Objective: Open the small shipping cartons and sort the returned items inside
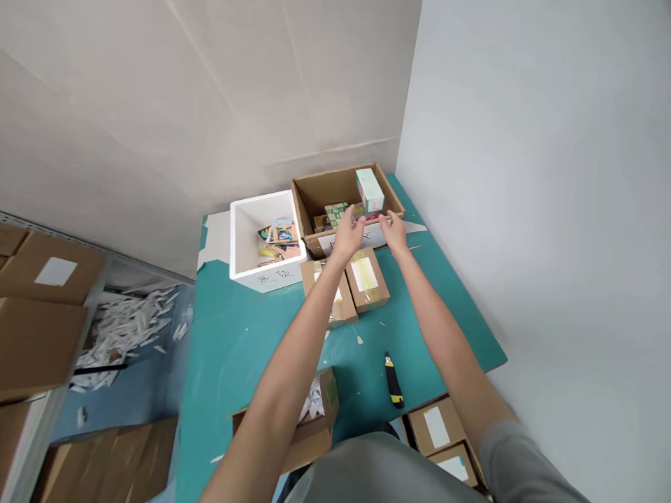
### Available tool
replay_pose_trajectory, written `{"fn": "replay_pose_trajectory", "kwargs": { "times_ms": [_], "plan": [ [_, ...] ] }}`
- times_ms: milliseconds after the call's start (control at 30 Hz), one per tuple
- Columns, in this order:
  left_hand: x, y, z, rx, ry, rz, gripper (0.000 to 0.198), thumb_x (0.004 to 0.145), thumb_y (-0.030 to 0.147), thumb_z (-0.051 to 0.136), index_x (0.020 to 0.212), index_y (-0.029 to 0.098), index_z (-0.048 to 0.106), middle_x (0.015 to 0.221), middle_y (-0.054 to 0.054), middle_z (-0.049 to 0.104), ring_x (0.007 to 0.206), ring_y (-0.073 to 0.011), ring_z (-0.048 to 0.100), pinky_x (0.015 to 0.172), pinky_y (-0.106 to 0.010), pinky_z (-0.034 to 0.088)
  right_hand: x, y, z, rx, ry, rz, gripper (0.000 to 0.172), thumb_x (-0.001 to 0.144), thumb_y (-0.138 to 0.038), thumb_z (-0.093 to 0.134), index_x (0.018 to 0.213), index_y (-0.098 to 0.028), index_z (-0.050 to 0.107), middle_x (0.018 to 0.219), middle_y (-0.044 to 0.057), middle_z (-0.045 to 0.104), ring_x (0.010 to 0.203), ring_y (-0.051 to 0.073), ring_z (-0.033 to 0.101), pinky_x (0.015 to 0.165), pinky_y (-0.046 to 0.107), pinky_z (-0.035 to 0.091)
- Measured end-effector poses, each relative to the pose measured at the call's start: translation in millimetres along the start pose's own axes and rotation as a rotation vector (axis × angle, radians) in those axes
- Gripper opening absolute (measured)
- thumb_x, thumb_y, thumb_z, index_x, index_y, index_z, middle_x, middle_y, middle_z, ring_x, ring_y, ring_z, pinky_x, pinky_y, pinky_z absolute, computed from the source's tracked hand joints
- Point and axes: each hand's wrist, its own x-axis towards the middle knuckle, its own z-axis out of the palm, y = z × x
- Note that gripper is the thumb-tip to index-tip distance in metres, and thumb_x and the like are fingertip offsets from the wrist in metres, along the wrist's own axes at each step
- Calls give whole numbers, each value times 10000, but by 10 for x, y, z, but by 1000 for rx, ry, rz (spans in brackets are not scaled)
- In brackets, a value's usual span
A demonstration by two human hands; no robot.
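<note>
The left hand (347, 236) and the right hand (394, 232) were apart, with bent fingers, at the front edge of the open carton (322, 191); I could not tell whether they pinched the pink item (372, 217) between them. Inside the carton was a pale green box (370, 191). Left of it stood a white bin (242, 237); nearer the body, two taped boxes (368, 281) and a cutter (393, 381) lay on the green table (225, 342).
</note>
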Motion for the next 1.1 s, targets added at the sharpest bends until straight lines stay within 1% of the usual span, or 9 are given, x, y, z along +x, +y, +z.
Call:
{"fn": "replay_pose_trajectory", "kwargs": {
  "times_ms": [67, 133, 333, 400, 467, 567, 700, 867, 1100],
  "plan": [
    [-540, -64, -211, 26, -33, 26, 657, 1055, 640, 701, 1549, 208, 687, 1682, -192, 641, 1621, -383, 564, 1370, -572, 423, -447, 231, -111, -30, 18, 86, 767, 1007, -769, 652, 1433, -142, 768, 1524, 250, 745, 1412, 388, 723, 1281, 561, 518],
    [-1296, -191, -585, 83, -11, -32, 593, 1069, 648, 677, 1487, 233, 741, 1618, -156, 704, 1564, -354, 628, 1360, -530, 454, -1144, 497, -214, 2, -16, 125, 703, 987, -760, 660, 1348, -174, 803, 1449, 220, 794, 1305, 377, 771, 1226, 549, 566],
    [-3606, -510, -1972, 496, 447, -461, 644, 1044, 738, 639, 1376, 202, 767, 1476, -184, 773, 1425, -381, 720, 1301, -581, 518, -3422, 1060, -397, 121, -150, 548, 608, 904, -766, 748, 1183, -232, 827, 1239, 173, 861, 1118, 377, 834, 1100, 580, 640],
    [-4164, -581, -2290, 555, 593, -624, 740, 1005, 786, 641, 1407, 171, 728, 1513, -225, 739, 1468, -393, 694, 1292, -580, 530, -3957, 1096, -338, 116, -256, 684, 628, 850, -793, 784, 1136, -236, 830, 1221, 174, 865, 1121, 388, 836, 1106, 600, 641],
    [-4571, -678, -2481, 517, 589, -798, 812, 952, 786, 704, 1455, 149, 681, 1577, -260, 692, 1526, -404, 653, 1295, -577, 528, -4334, 1080, -205, 116, -380, 757, 655, 827, -812, 800, 1133, -234, 833, 1250, 179, 864, 1192, 392, 822, 1149, 601, 624],
    [-4899, -864, -2574, 375, 376, -976, 874, 851, 715, 859, 1504, 173, 650, 1654, -244, 645, 1581, -416, 603, 1311, -587, 509, -4625, 1031, 64, 161, -574, 782, 700, 814, -791, 852, 1237, -234, 831, 1426, 181, 817, 1360, 380, 763, 1227, 567, 584],
    [-4982, -1107, -2573, 231, 220, -977, 898, 831, 577, 895, 1580, 174, 605, 1738, -234, 570, 1559, -413, 625, 1273, -587, 552, -4694, 1009, 381, 192, -726, 801, 931, 685, -720, 997, 1473, -282, 766, 1695, 136, 655, 1555, 382, 631, 1301, 556, 525],
    [-5003, -1349, -2629, 236, 162, -882, 945, 869, 463, 847, 1683, 122, 509, 1775, -276, 507, 1514, -417, 662, 1231, -579, 591, -4742, 933, 561, 149, -731, 786, 1145, 642, -679, 1041, 1640, -274, 653, 1771, 145, 569, 1615, 420, 567, 1337, 605, 480],
    [-5046, -1396, -2878, 340, 110, -783, 1047, 892, 445, 868, 1778, 157, 391, 1658, -249, 642, 1374, -412, 753, 1167, -561, 619, -4945, 551, 796, 38, -548, 653, 976, 752, -698, 984, 1593, -283, 713, 1712, 108, 638, 1609, 409, 579, 1301, 537, 539]
  ]
}}
